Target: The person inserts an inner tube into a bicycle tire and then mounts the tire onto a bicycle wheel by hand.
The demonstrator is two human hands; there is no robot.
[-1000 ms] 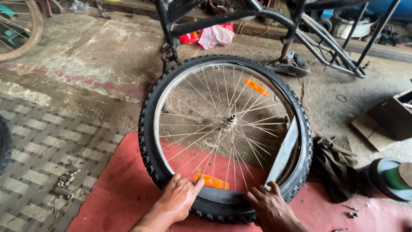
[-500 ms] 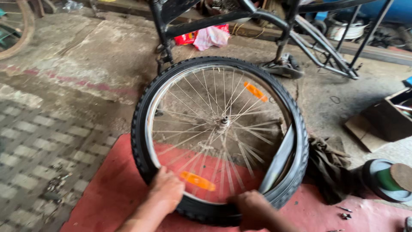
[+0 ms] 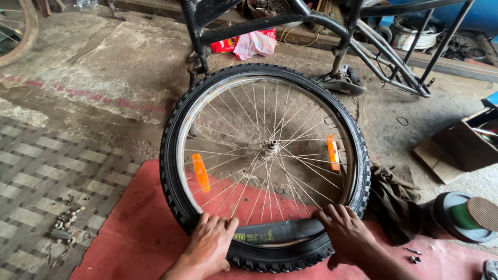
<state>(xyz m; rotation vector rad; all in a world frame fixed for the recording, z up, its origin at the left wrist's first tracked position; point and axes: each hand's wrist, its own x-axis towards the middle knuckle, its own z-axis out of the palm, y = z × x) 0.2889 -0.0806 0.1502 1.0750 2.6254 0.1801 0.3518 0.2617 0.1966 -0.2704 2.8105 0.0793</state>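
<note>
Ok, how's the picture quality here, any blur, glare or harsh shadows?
Head view: sharp throughout, with spokes and tyre tread crisp; soft even daylight, no hard shadows; slight sheen on the rim, no real glare; both hands, left hand and right hand, unblurred.

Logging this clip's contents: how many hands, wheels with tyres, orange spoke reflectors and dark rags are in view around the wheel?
Hands: 2, left hand and right hand, both on the tyre
Wheel with tyre: 1
Orange reflectors: 2, and
Dark rag: 1
Total: 6
</note>
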